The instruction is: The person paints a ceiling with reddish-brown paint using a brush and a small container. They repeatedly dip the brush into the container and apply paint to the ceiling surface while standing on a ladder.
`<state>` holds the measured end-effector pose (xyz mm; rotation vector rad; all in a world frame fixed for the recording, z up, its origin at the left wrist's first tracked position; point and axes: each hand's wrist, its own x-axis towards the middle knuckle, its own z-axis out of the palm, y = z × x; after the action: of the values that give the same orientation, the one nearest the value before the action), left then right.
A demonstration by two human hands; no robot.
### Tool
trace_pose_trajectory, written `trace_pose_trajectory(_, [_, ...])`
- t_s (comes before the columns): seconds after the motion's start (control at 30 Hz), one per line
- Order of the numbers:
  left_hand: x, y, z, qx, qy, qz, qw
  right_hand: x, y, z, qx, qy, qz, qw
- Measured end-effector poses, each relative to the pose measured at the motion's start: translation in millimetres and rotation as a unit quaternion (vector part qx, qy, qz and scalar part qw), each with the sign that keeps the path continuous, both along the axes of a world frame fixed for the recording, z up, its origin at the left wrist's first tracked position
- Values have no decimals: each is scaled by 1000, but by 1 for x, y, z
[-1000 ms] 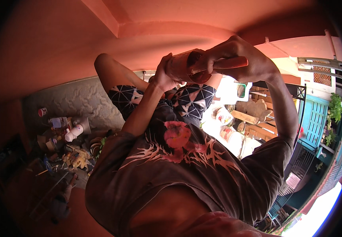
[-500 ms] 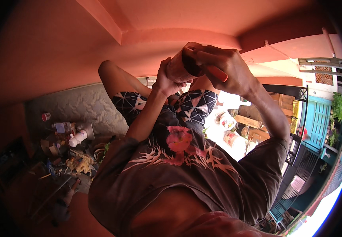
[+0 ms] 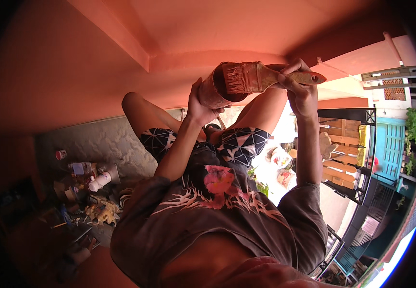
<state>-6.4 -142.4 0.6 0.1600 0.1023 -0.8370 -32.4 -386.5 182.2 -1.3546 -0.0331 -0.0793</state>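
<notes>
My left hand [image 3: 204,106] is wrapped round a paint-stained can [image 3: 211,92], tilted so its dark mouth faces right. In my right hand [image 3: 300,91] is a wide, flat paintbrush [image 3: 262,77], gripped by its wooden handle, which ends in a hole at the right. Wet-looking reddish paint coats the bristles and the band above them. The bristles lie across the can's mouth, at its upper rim; whether they touch it, I cannot tell. How much paint the can holds is hidden.
Salmon-orange wall surfaces [image 3: 208,29] rise close beyond my hands. At the lower left lies clutter, with a white container [image 3: 100,181] and a small tub [image 3: 61,154]. On the right are white buckets [image 3: 286,177], a dark metal gate [image 3: 361,180] and turquoise slats [image 3: 389,144].
My right hand has drawn the paintbrush out of the can and moved right. The brush, earlier mostly inside the can, now lies nearly level across its mouth. My left hand keeps its hold.
</notes>
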Motion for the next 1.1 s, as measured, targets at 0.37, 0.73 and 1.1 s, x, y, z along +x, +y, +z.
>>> trace_pose_trajectory(0.37, [11,4,-1,31,-4,8,999,0,3,-104,327,-5,1,945])
trace_pose_trajectory(0.73, [25,20,19,75,-14,23,997,13,25,-125,442,19,41,896])
trace_pose_trajectory(1.1, [21,51,-17,23,-12,37,999,47,-12,-91,406,-152,-180,883])
